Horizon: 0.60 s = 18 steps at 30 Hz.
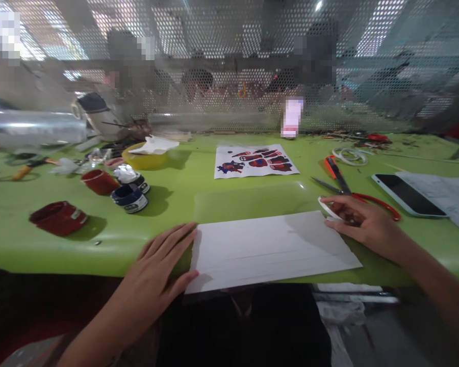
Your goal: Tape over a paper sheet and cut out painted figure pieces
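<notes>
A white sheet of paper (268,244) lies on the green table with its front edge at the table's rim. My left hand (164,260) rests on its left end, fingers stretched out and the thumb on the near left corner. At the far right corner, my right hand (363,219) pinches a thin white curved piece (329,208); whether it is separate from the sheet I cannot tell. Just behind the paper lies a clear film (248,197). Farther back is a printed sheet (252,163) with red, blue and black shapes.
Red-handled pliers or scissors (338,176) lie beyond my right hand, beside a phone (409,195) on papers. At left stand red jars (59,218), a dark blue jar (129,198) and a yellow bowl (145,159). A perforated screen (222,46) closes off the back.
</notes>
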Available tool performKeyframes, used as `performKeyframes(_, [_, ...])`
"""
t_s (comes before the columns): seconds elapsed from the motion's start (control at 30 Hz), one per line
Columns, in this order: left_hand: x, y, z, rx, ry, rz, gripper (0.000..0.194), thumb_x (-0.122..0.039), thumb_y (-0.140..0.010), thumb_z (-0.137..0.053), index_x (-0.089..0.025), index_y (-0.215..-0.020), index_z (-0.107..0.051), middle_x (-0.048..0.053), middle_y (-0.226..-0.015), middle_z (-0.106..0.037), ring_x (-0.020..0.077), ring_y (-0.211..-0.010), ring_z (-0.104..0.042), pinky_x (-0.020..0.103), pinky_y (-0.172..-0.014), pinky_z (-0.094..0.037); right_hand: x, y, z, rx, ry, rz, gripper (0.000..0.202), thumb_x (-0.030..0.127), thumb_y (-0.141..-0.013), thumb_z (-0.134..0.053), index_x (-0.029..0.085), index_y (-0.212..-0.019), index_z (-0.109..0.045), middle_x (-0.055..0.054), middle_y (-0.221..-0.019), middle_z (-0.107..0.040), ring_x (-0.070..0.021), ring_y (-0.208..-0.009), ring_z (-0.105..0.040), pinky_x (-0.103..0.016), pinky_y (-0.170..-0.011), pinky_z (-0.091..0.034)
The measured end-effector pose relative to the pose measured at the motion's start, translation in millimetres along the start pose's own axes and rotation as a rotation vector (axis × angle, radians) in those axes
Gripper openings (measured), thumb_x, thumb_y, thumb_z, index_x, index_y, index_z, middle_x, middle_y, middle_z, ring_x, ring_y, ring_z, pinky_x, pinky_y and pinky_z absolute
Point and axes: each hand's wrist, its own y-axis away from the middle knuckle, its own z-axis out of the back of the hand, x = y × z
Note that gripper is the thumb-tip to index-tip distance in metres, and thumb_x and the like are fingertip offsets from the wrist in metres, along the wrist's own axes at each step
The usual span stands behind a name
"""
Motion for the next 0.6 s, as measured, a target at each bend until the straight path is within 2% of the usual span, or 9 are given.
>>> performKeyframes(0.07, [3.3, 2.2, 6.6, 0.011, 0.100, 0.058, 0.057, -0.043, -0.106, -0.040, -0.030, -0.159, -0.028, 0.004, -0.161, -0.044, 0.0237, -0.143, -0.048, 0.042, -0.110, -0.051, -0.9, -0.1, 0.1, 0.010, -0.007, 0.003, 0.048, 0.051, -0.083, -0.071, 0.028, -0.125, -0.066, -0.003, -0.087, -0.064, -0.0197, -0.072, -0.059, -0.035, -0.065, -0.053])
performKeyframes(0.13, [2.2, 3.2, 7.7, -0.017, 0.115, 0.069, 0.057, -0.042, -0.105, -0.042, -0.031, -0.159, -0.028, 0.003, -0.163, -0.041, 0.0230, -0.146, -0.044, 0.042, -0.112, -0.050, -1.6, -0.3, 0.3, 0.016, -0.014, 0.002, 0.047, 0.050, -0.084, -0.071, 0.028, -0.125, -0.066, -0.003, -0.088, -0.064, -0.0196, -0.072, -0.059, -0.035, -0.065, -0.053])
performKeyframes(0.27, [-6.4, 1.1, -1.6, 0.008, -0.061, -0.112, 0.071, -0.054, -0.099, -0.054, -0.028, -0.160, -0.028, 0.004, -0.165, -0.037, 0.0280, -0.151, -0.035, 0.055, -0.121, -0.037, -2.5, -0.7, 0.5, 0.025, -0.001, -0.003, 0.047, 0.050, -0.084, -0.070, 0.027, -0.124, -0.066, -0.004, -0.089, -0.063, -0.0197, -0.071, -0.059, -0.035, -0.065, -0.053])
performKeyframes(0.33, [-8.2, -0.8, -4.3, 0.028, -0.106, -0.148, 0.077, -0.058, -0.097, -0.057, -0.026, -0.160, -0.027, 0.005, -0.165, -0.037, 0.0281, -0.151, -0.035, 0.057, -0.123, -0.032, -2.8, -1.1, 0.5, 0.025, 0.011, 0.002, 0.047, 0.051, -0.084, -0.070, 0.027, -0.125, -0.066, -0.004, -0.088, -0.063, -0.0200, -0.071, -0.059, -0.036, -0.064, -0.053])
performKeyframes(0.43, [-5.0, -4.0, -1.4, 0.065, -0.107, -0.173, 0.081, -0.055, -0.093, -0.064, -0.024, -0.159, -0.029, 0.006, -0.165, -0.036, 0.0285, -0.151, -0.034, 0.056, -0.123, -0.031, -3.0, -2.0, 1.0, 0.015, 0.005, 0.007, 0.049, 0.052, -0.083, -0.070, 0.027, -0.124, -0.067, -0.004, -0.087, -0.062, -0.0210, -0.072, -0.060, -0.036, -0.063, -0.054])
performKeyframes(0.6, [3.5, -12.7, 8.0, 0.131, -0.139, -0.241, 0.091, -0.053, -0.086, -0.073, -0.023, -0.159, -0.028, 0.008, -0.165, -0.035, 0.0322, -0.150, -0.035, 0.059, -0.121, -0.034, -3.7, -3.8, 3.7, -0.018, -0.105, -0.042, 0.052, 0.053, -0.077, -0.077, 0.029, -0.122, -0.067, -0.004, -0.093, -0.067, -0.0220, -0.079, -0.066, -0.037, -0.072, -0.059])
